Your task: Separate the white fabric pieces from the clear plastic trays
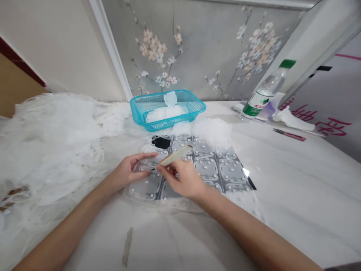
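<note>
The right hand point(183, 177) pinches a slim pale tool point(178, 154) pen-like, probably for fine control, while the left hand point(126, 171), thumb and forefinger spread, apparently steadies the gridded sheet point(206, 168) beneath both.

Soft light; bright glare at right edge of sheet point(205, 168); faint shadows on tabletop point(307, 195); white pile point(59, 124) blurred

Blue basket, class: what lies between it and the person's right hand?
In the head view, white pieces, part of the gridded sheet and the pale held tool lie between the blue basket and the right hand.
</note>
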Demonstrator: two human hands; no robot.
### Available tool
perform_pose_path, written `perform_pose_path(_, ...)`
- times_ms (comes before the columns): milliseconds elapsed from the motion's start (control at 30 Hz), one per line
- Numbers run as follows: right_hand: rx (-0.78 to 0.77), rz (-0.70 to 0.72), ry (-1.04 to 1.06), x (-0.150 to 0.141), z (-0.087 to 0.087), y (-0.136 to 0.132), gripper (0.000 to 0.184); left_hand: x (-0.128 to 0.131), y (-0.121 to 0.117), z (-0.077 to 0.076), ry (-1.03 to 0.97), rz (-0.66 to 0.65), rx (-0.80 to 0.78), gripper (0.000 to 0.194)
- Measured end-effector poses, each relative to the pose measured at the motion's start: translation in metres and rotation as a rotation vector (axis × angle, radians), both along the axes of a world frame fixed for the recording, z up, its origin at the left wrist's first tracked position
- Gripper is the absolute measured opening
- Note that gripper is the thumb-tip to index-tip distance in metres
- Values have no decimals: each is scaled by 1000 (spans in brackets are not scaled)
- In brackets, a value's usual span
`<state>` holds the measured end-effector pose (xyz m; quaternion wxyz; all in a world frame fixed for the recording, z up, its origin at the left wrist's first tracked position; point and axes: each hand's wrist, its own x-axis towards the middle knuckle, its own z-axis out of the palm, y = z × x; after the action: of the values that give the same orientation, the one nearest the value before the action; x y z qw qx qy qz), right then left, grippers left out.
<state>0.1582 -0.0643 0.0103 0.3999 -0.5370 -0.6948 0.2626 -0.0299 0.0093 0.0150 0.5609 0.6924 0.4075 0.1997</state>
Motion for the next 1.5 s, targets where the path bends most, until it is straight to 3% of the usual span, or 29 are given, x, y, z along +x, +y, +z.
perform_pose_path(267, 62, 40, -24, -4, -5, 0, 21, 1, -5, 2, 13, -9, 14, 55)
perform_pose_path(533, 108, 54, -187, -6, -7, 2, 25, 2, -5, 1, 12, -7, 32, 57)
perform_pose_path(1000, 80, 117, -514, -17, 1, 5, 16, 2, -3, -2, -16, 6, 72, 59)
perform_pose_path(1233, 144, 95, -466, -7, 5, 1, 14, 3, -5, 1, -48, 27, 56, 54)
perform_pose_path(1500, 124, 190, -619, -4, 10, 2, 14, 1, -3, -4, -65, 18, 43, 57)
